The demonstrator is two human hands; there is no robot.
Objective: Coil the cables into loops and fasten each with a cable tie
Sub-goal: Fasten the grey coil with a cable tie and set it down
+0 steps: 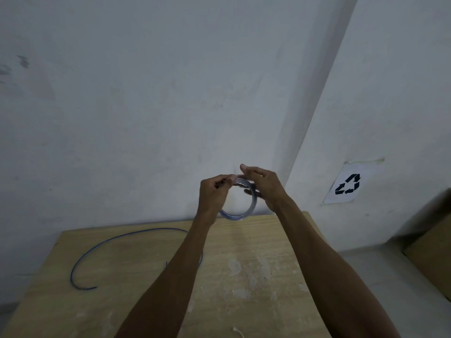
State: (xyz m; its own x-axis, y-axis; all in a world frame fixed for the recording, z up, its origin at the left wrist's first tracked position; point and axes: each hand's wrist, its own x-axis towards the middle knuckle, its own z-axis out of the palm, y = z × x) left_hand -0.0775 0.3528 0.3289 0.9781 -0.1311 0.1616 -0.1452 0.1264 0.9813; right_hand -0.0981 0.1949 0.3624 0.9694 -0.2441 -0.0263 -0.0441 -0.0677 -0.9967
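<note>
A blue cable is wound into a small round coil [240, 212] and held upright in the air above the far edge of the wooden table [256, 264]. My left hand [214, 191] pinches the coil's top left. My right hand [262, 185] grips its top right, fingers stretched over it. A thin dark piece, perhaps a cable tie, shows between the fingers at the coil's top, too small to be sure. The loose tail of the blue cable [102, 247] lies in a wide arc on the table's left half and passes behind my left forearm.
A white wall stands right behind the table. A paper with a recycling sign [347, 185] is stuck to the wall at right. A cardboard box [432, 250] sits low at the far right. A small white scrap [238, 331] lies near the table's front.
</note>
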